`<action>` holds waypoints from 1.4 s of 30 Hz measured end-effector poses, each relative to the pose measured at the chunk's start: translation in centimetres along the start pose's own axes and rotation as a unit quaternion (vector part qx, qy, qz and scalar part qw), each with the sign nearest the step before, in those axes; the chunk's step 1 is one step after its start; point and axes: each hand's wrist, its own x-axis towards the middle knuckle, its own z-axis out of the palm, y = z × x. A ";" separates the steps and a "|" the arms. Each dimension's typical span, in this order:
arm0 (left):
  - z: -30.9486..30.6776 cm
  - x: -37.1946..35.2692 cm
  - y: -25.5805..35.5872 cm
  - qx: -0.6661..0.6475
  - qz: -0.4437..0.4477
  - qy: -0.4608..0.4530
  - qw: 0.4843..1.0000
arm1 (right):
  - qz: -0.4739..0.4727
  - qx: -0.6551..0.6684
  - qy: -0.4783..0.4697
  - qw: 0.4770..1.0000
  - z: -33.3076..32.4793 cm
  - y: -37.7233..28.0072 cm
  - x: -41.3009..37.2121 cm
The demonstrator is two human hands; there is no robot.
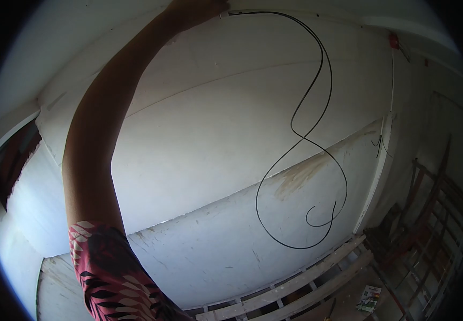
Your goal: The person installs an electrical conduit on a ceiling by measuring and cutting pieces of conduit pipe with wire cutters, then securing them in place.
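My left hand [202, 12] is raised to the top of the wall, partly cut off by the frame's upper edge. Its visible fingers look curled together beside a short white piece [224, 15], and what they hold is hidden. Right by the fingertips a thin black cable [323, 53] begins, running as a doubled strand along the top of the wall. From there it hangs down in a figure-eight loop with loose, curled ends. The patterned sleeve [114, 273] of my left arm shows at lower left. My right hand is out of view.
The white wall panel [205, 139] overlaps a stained lower panel [210, 251]. Wooden slats [295, 286] run along the bottom. A metal frame [440, 214] leans at the right, near a printed packet [369, 298]. A red box [393, 40] with wires is at upper right.
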 end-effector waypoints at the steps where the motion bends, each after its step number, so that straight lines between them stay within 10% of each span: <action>1: -0.1 0.2 -0.2 -0.040 0.009 0.016 0.999 | 0.001 0.000 0.000 1.000 -0.8 -1.8 -0.7; 5: -0.7 0.5 -0.3 0.007 0.060 0.086 0.994 | -0.087 -0.155 -0.020 0.984 4.6 6.8 4.2; 8: -1.4 1.3 -0.3 -0.047 0.003 -0.033 0.998 | -0.210 -0.317 -0.015 0.925 7.9 11.7 6.9; 12: -2.1 1.7 -0.5 -0.058 -0.003 -0.082 0.995 | 0.029 -0.009 -0.026 0.999 6.7 8.7 5.4; 15: -3.8 2.3 0.9 -0.125 -0.028 0.001 0.992 | -0.131 -0.247 -0.094 0.955 7.2 10.9 7.7; 17: -6.5 2.9 4.0 -0.153 -0.058 0.042 0.986 | -0.101 -0.162 -0.064 0.980 7.9 12.5 8.3; 19: -10.1 4.1 9.6 -0.505 -0.303 0.029 0.808 | -0.073 0.062 -0.010 0.995 5.6 8.8 5.4; 21: -17.1 4.6 17.5 -0.765 -0.333 0.117 0.539 | -0.092 0.185 0.022 0.978 3.8 6.3 3.5; 24: -28.5 5.0 27.7 -0.896 -0.347 -0.020 0.278 | -0.183 0.262 0.056 0.946 2.3 3.7 2.1; 29: -35.1 7.1 40.9 -0.948 -0.300 -0.094 0.054 | -0.294 0.246 0.037 0.923 -6.9 -6.4 -2.6; 34: -38.4 9.0 44.1 -0.947 -0.303 -0.103 0.020 | -0.310 0.235 -0.051 0.920 -13.4 -11.3 -6.2; 37: -38.9 9.9 44.1 -0.937 -0.299 -0.148 0.107 | -0.349 0.251 -0.057 0.901 -15.0 -12.9 -7.0; 42: -39.7 10.6 45.4 -0.941 -0.287 -0.142 0.110 | -0.302 0.263 -0.103 0.911 -16.0 -13.3 -7.6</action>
